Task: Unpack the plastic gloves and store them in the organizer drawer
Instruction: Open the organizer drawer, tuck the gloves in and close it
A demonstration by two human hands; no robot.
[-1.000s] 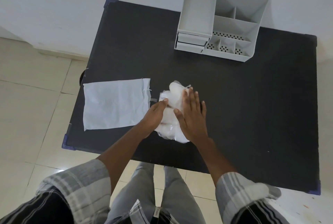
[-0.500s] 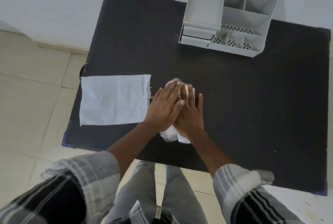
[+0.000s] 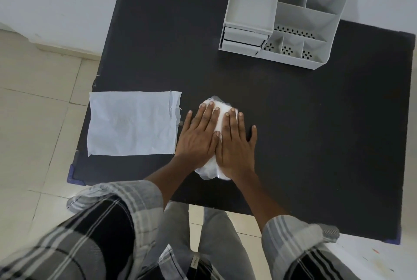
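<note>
On the black desk an empty white wrapper lies flat at the left. Just beside it, the left hand and the right hand, both flat with fingers spread, press side by side on the bundle of plastic gloves, which shows between and under them. The grey organizer stands well apart at the back right

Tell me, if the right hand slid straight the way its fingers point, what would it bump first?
Probably the organizer. The right hand lies flat on the gloves; bare table lies between.
</note>
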